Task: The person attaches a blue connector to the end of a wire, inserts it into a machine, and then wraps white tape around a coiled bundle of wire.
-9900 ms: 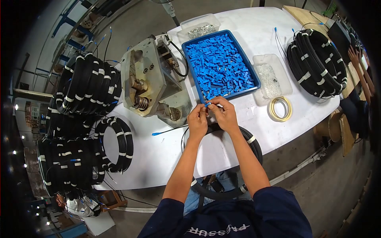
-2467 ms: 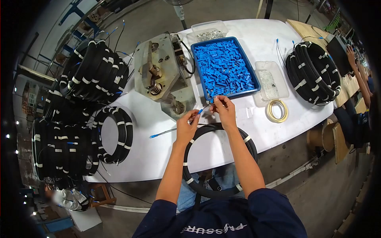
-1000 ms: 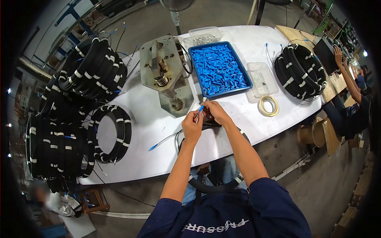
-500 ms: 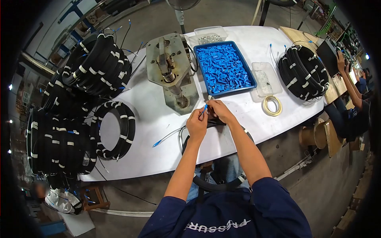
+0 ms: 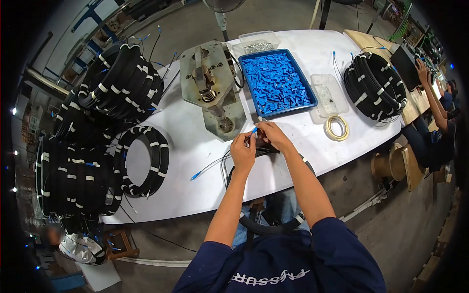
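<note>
My left hand is closed on a small blue cable connector, whose tip shows above the fingers. Right beside it my right hand is pinched at the same spot, its fingertips partly hidden; what they hold is too small to make out. A small whitish piece shows just above those fingertips. Below both hands, a black cable coil hangs over the front table edge against my body. From it a loose cable end with another blue connector lies on the white table to the left.
A blue tray of blue connector parts lies ahead, with a metal press to its left. Clear boxes and a tape roll are at right. Taped cable coils crowd the left; another coil and a co-worker are at right.
The view has shifted slightly. Both hands stay together at the blue connector, with only slight finger movement.
</note>
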A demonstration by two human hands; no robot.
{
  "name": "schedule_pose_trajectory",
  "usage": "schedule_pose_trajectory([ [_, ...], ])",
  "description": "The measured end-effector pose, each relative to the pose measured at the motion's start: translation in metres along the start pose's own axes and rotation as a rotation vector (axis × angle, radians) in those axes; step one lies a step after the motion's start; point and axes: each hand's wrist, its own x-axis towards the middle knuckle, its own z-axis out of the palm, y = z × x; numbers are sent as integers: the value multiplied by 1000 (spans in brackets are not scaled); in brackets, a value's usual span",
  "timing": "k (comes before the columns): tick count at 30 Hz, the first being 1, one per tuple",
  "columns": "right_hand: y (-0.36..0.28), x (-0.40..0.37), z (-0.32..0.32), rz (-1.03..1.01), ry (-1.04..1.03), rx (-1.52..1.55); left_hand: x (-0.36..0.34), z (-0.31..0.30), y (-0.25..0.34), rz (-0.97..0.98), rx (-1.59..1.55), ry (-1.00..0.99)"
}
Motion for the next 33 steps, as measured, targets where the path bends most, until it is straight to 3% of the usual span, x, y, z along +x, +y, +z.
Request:
schedule_pose_trajectory([
  [5,3,2,-1,-30,-24,32,-1,3,-8,-113,-71,-46],
  [7,3,2,-1,-48,-32,8,-2,6,-8,-157,-247,-22],
  [10,4,3,-1,-47,-60,10,-1,0,-6,-247,-109,-97],
  [22,0,1,-1,3,-83,-1,-3,5,-9,-90,-106,-52],
  [25,-1,0,0,10,-86,22,-5,4,-9,-198,-221,-90],
  [33,-6,-2,-2,53,-90,21,-2,-3,2,-165,-96,-87],
])
